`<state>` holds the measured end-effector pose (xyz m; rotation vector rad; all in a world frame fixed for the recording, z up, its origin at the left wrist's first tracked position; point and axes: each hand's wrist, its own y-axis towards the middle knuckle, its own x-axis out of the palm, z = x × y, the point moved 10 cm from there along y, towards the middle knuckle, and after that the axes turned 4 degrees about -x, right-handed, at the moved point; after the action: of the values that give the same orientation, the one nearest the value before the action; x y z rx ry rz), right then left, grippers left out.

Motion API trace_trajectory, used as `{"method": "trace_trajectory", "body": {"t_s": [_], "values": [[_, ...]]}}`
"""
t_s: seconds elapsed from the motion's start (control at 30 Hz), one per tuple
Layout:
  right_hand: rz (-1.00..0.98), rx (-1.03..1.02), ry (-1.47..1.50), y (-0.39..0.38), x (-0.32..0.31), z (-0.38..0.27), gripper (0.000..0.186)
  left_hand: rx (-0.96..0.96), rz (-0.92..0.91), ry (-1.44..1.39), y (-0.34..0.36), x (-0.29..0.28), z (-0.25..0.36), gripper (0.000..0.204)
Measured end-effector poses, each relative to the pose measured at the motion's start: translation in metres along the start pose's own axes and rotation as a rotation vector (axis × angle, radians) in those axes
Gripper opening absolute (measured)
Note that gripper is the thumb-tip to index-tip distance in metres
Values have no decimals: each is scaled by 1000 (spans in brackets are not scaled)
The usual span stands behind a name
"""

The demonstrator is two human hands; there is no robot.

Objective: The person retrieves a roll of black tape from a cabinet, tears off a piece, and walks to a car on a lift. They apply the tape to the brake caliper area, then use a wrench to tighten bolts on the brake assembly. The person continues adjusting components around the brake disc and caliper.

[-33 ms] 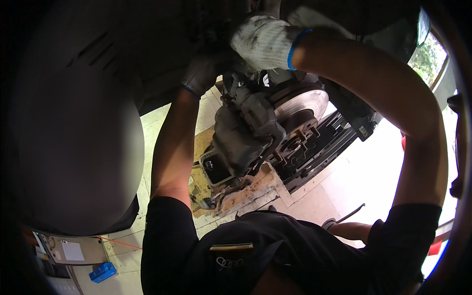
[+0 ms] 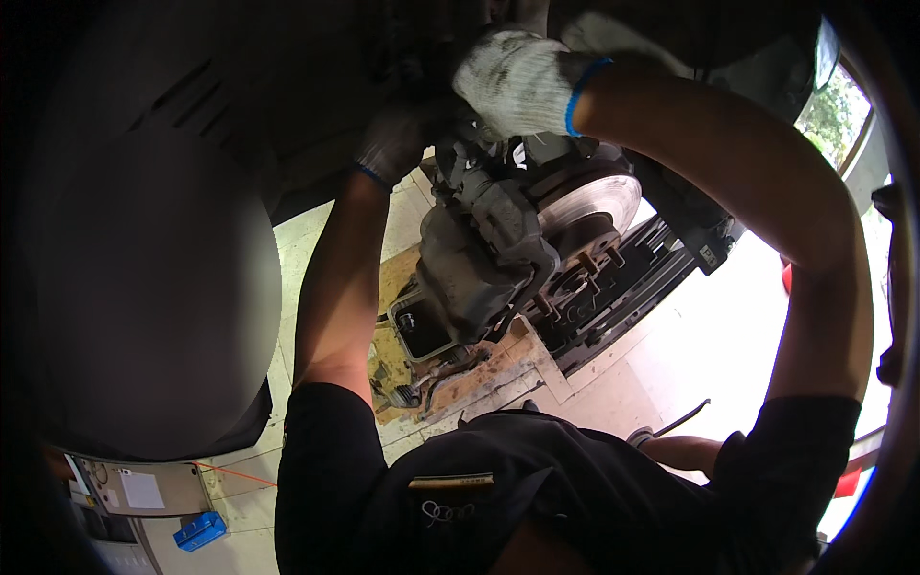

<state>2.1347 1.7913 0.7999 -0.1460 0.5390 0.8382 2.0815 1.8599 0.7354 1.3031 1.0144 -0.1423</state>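
Observation:
My right hand (image 2: 517, 81), in a soiled white knit glove with blue cuff, reaches above the brake disc (image 2: 613, 199) into the dark wheel arch. Its fingers look curled; whatever they grip is hidden. Just to the left, my left hand (image 2: 391, 151), also gloved, is up in deep shadow beside the suspension parts. Its fingertips cannot be made out. Below both hands hangs the brake caliper (image 2: 503, 216), close against the disc. The wheel hub (image 2: 580, 273), with studs sticking out, faces to the lower right.
A rectangular tray (image 2: 391, 312) and several metal parts (image 2: 441, 374) lie on stained cardboard. Another person's gloved hand (image 2: 640, 437) is by a dark bar (image 2: 685, 416). A large blurred grey shape (image 2: 158, 307) fills the left. A blue box (image 2: 200, 532) sits at lower left.

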Motion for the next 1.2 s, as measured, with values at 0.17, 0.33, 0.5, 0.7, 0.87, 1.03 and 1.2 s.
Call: {"method": "trace_trajectory", "body": {"t_s": [0.17, 0.33, 0.5, 0.7, 0.87, 1.03, 1.2], "values": [[-474, -67, -231, 24, 57, 3, 36, -284, -287, 73, 0, 26, -25, 35], [-454, 41, 557, 30, 51, 37, 34, -202, -37, -267, 4, 12, -14, 38], [-532, 27, 598, 29, 29, 37, 32, -254, -304, 99, 6, 33, -18, 30], [-643, 64, 456, -2, -8, 7, 31, -124, -291, -42, 31, 9, -11, 25], [-445, 99, 544, -12, -36, -3, 33, -309, -288, -55, 42, 6, -20, 32], [-316, 142, 578, -14, -24, -5, 28, -354, -348, 60, 48, 16, -9, 44], [-182, 201, 502, -64, -92, 0, 38, -461, -253, 83, 47, 14, -21, 42]]}}
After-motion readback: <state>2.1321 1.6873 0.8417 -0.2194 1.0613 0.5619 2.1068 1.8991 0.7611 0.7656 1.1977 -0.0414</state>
